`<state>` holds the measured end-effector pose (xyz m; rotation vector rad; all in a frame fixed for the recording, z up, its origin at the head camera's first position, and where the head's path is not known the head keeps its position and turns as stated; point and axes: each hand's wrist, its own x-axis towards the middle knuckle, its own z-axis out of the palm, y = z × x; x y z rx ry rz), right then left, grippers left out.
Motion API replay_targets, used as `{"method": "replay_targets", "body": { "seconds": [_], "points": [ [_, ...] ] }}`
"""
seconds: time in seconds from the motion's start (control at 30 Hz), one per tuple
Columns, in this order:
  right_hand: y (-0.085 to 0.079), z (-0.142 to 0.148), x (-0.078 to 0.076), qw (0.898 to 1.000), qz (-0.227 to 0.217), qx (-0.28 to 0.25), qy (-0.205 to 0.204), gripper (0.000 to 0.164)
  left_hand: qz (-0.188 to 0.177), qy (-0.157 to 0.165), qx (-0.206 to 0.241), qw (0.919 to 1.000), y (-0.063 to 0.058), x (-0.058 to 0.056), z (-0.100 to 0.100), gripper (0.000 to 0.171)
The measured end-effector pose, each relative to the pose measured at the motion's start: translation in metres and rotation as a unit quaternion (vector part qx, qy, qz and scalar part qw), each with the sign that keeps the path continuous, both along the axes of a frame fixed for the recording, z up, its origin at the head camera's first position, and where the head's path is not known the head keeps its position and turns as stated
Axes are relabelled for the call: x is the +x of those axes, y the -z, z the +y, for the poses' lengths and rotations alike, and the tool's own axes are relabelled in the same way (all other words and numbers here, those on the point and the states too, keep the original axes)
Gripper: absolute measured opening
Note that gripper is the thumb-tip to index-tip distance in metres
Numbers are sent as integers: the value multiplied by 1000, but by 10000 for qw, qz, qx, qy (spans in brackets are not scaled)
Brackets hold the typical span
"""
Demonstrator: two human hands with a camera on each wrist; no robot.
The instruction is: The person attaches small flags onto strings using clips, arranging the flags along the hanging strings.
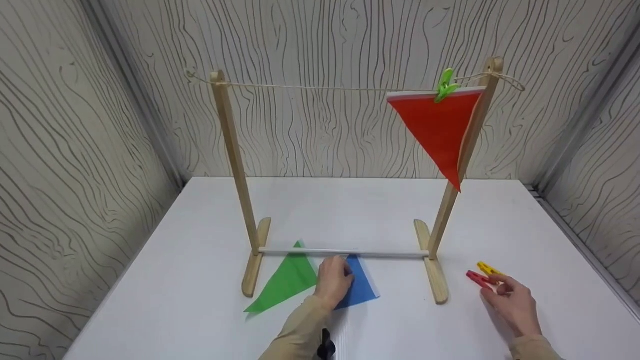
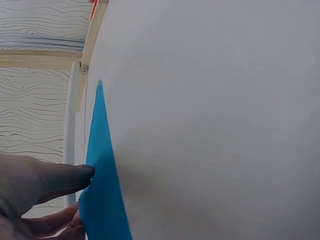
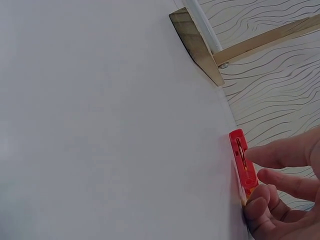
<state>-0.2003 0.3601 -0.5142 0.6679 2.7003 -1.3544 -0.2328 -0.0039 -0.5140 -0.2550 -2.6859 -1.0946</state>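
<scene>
On the white table lies a blue triangular pennant [image 1: 363, 285] with a pale edge. My left hand [image 1: 334, 281] pinches that pennant by an edge, the thumb and fingers bent at it in the left wrist view. To its left rests a green pennant [image 1: 285, 285]. At the right my right hand [image 1: 515, 302] has its thumb and fingers around the near end of a red clothespin [image 3: 242, 160]. A yellow clothespin [image 1: 487, 268] lies just behind the red one. Up on the string [image 1: 310, 88] hangs a red pennant [image 1: 445, 125], held by a green clothespin [image 1: 445, 89].
A wooden frame stands on the table, with a left post [image 1: 234, 160], a right post [image 1: 452, 200] and a white crossbar [image 1: 390, 254] low between the feet. The right foot [image 1: 436, 280] lies between my hands. Wood-patterned walls [image 1: 320, 45] enclose the back and sides.
</scene>
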Motion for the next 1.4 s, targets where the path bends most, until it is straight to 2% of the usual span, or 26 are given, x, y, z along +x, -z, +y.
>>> {"method": "replay_targets", "body": {
  "seconds": [0.17,0.37,0.6,0.73,0.8,1.0,1.17,1.4],
  "points": [
    [-1,0,0,10000,-46,1,27,56,-80,3,232,9997,-1,1,0,14],
    [-3,1,-2,9998,-97,156,-115,56,18,44,352,9994,-2,0,-2,26],
    [-4,-3,-2,9992,38,388,-15,53,79,147,503,9986,0,-4,-4,30],
    [-4,-3,-3,9991,-3,429,-55,54,295,164,482,9983,1,-4,-4,30],
    [-5,-4,-3,9989,-10,472,-58,53,275,144,506,9982,1,-4,-4,30],
    [-4,-4,-4,9982,8,596,-30,51,-124,96,639,9978,-3,-5,-5,28],
    [-3,-4,-5,9980,17,622,-58,50,-287,84,830,9961,-6,-3,-6,24],
    [-3,-4,-4,9975,-36,685,-192,45,-51,93,895,9959,-5,-4,-7,19]
  ]
}}
